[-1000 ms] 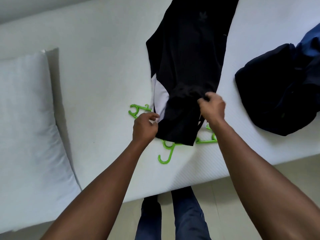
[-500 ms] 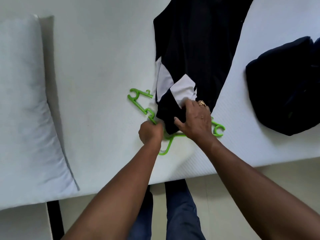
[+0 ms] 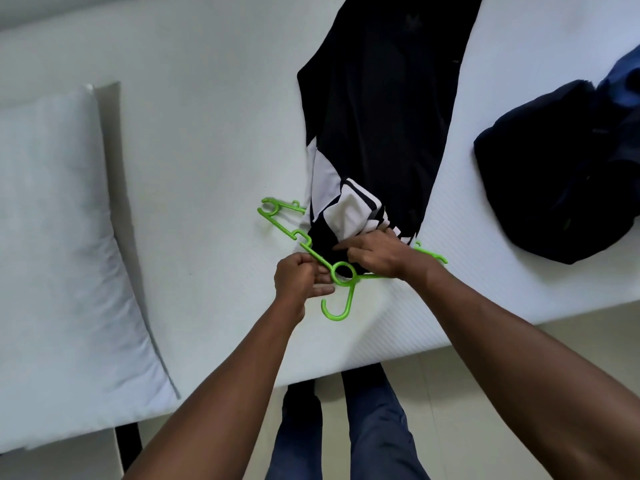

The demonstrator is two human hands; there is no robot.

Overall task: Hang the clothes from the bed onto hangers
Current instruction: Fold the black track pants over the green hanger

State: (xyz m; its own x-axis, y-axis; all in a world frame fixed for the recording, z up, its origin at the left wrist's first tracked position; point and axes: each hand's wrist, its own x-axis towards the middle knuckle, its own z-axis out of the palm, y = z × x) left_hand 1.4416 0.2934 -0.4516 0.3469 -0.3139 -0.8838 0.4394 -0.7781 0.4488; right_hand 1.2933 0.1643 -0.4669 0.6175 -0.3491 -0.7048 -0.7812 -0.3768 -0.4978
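**Both hands on hanger + top, near bed edge**

I see the left hand (image 3: pixel 299 282) w/ fingers curled round the green hanger (image 3: pixel 350 296), pinching its left arm just beside the ring at the neck. The hook points toward me and lies flat on the bed (image 3: pixel 207 133). The right hand (image 3: pixel 377 256) is curled tight too, fingertips dug into the bunched end of the black-and-white top (image 3: pixel 381 109), right over the hanger's middle. The rest of the top lies stretched out away from me across the mattress. The hanger's left arm sticks out past the fabric; its right tip shows beyond the right wrist. A pile of dark clothes (image 3: pixel 554 181) sits well apart on the right, a white pillow (image 3: pixel 59 237) on the left.
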